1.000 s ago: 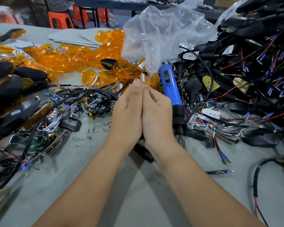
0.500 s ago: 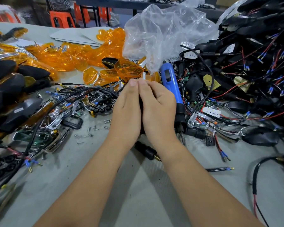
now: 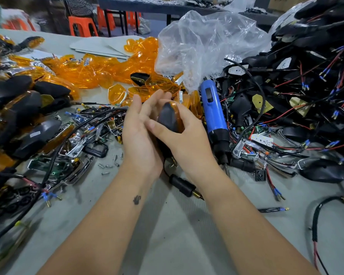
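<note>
Your palms, pressed together a second ago, have parted. At two o'clock sits the black wire heap (image 3: 306, 86), at eleven the orange lenses (image 3: 99, 70), at one the blue screwdriver (image 3: 213, 114). Your left hand (image 3: 141, 135) is slack with its fingers spread. Your right hand (image 3: 187, 141) curls round the black-and-orange lamp (image 3: 169, 119) at dead centre.

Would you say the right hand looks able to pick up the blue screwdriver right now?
Likely not at once: the right hand grips the lamp, though the blue screwdriver lies close beside it, its handle uncovered.
</note>
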The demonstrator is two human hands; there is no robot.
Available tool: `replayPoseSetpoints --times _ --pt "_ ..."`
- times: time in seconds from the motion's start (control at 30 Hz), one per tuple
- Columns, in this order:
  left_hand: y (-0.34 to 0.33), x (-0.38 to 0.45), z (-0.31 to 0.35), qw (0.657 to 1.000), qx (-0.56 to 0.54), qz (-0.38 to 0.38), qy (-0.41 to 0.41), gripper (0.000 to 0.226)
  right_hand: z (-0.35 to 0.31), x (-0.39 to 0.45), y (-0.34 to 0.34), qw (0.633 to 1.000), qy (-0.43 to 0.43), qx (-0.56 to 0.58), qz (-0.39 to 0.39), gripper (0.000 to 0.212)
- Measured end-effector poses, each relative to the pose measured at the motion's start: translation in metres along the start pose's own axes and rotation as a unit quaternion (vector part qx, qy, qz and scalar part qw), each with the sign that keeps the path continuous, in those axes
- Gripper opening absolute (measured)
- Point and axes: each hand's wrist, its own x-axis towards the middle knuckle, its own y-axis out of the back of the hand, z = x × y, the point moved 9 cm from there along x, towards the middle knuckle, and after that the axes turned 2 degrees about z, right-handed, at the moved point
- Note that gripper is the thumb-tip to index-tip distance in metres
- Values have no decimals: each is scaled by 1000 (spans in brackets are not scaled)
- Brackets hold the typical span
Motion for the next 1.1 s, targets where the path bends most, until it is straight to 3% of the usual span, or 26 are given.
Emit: replayPoseSetpoints --times 0.17,0.3,0.47,0.7,0.8,0.9,1.1 --pt "-2 -1 -2 999 -35 -18 17 62 -4 -4 -5 998 36 -50 -2 60" --pt "-13 -3 1 996 3 -88 31 67 -2 2 8 997 27 -63 22 41" --pt "-21 -5 2 985 82 -149 21 66 -15 -2 21 990 83 -94 64 40" --pt "-15 -5 2 977 122 -173 38 76 9 6 14 990 -12 -138 -21 59" --pt "-17 -5 3 975 105 -189 41 75 8 6 14 995 -2 -89 -39 49" --pt "-18 -5 1 972 127 -198 26 65 -1 3 18 997 27 -69 11 35" --pt "-14 1 -9 973 179 -148 1 42 -3 -2 9 989 36 -138 48 22"
